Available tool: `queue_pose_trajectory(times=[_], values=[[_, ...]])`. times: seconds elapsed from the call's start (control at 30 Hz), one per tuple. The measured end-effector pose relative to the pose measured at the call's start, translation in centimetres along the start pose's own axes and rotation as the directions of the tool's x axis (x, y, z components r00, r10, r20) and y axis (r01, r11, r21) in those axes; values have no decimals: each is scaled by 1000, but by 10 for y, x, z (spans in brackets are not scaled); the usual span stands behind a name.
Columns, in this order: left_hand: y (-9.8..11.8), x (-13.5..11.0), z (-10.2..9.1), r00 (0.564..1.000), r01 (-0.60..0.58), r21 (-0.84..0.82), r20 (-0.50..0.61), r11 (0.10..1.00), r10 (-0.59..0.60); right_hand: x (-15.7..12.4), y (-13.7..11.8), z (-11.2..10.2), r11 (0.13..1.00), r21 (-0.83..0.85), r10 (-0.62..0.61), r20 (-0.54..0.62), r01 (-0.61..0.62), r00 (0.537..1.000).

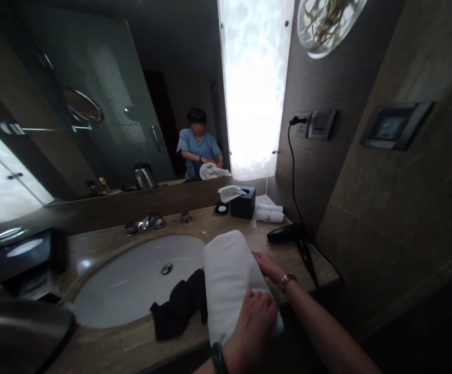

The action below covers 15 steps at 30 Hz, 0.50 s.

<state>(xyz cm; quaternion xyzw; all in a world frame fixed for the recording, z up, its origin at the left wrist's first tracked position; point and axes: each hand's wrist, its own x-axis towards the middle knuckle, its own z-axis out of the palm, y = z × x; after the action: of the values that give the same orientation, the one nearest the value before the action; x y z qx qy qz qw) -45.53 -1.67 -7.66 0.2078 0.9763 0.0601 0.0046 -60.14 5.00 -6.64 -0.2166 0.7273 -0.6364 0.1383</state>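
Note:
A thick white folded towel [228, 275] lies over the right side of the counter and the basin's edge. My left hand [254, 314], with a dark band on the wrist, presses down on its near part with the fingers curled into the cloth. On the towel's right edge, my right hand [265, 266] grips the side, its fingertips partly hidden; a bracelet or watch circles that wrist. Against the towel's left side lies a crumpled black cloth [181, 306], resting over the front rim of the white basin [132, 259].
A black hair dryer [288, 234] sits right of the towel, its cord plugged into a wall socket [302, 124]. Behind are a tissue box [243, 202], small rolled white towels [269, 215] and the faucet [145, 223]. A metal kettle [19, 332] stands at lower left, below a wide mirror [105, 78].

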Motion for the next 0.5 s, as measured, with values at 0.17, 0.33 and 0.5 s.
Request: queue_pose_trajectory(times=[0.17, 0.33, 0.5], values=[[-13, -2, 19, 998, -10, -172, -57, 985, 0, 3, -7, 1, 803, -434, -489, -88, 409, 868], [-73, -43, 40, 636, 143, -235, -723, 962, -271, -6, 47, 47, 853, -483, -305, -154, 198, 940], [-107, -43, 62, 539, 275, -382, -699, 882, -470, -58, 73, 26, 989, -8, 143, -239, -149, 961]])
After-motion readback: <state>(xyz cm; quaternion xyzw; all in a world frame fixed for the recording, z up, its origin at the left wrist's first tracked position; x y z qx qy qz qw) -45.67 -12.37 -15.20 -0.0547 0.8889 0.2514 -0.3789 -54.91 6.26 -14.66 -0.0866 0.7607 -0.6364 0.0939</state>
